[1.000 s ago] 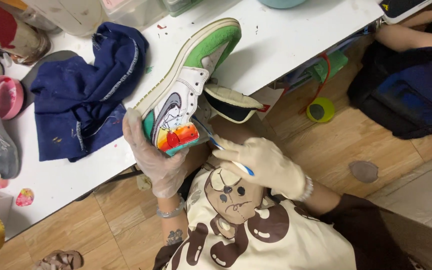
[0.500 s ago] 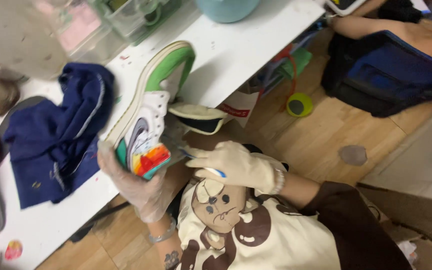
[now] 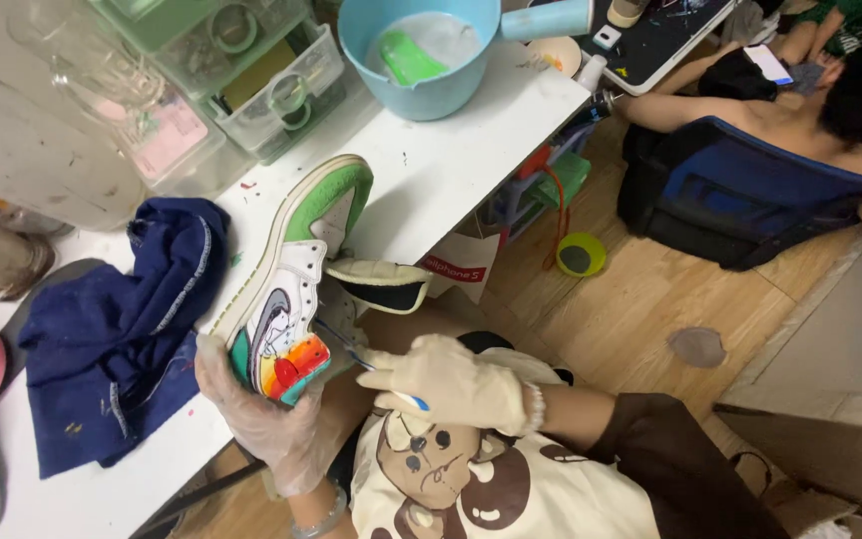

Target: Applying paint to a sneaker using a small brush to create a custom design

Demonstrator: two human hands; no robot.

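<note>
My left hand (image 3: 266,424), in a thin clear glove, cups the toe of the sneaker (image 3: 291,289), fingers wrapped and clamped under the painted rainbow panel. The shoe stands tilted, its green heel leaning against the edge of the white table (image 3: 431,190), just beside the blue cloth (image 3: 117,329). My right hand (image 3: 456,384), in a cream glove, has its fingers closed on a thin brush (image 3: 351,351) whose tip meets the shoe's side. I judge the sneaker light but bulky: sole stiff, upper pliable, tongue floppy. Wet paint would smear, so grip is best taken at the sole and toe cap, clear of painted areas.
</note>
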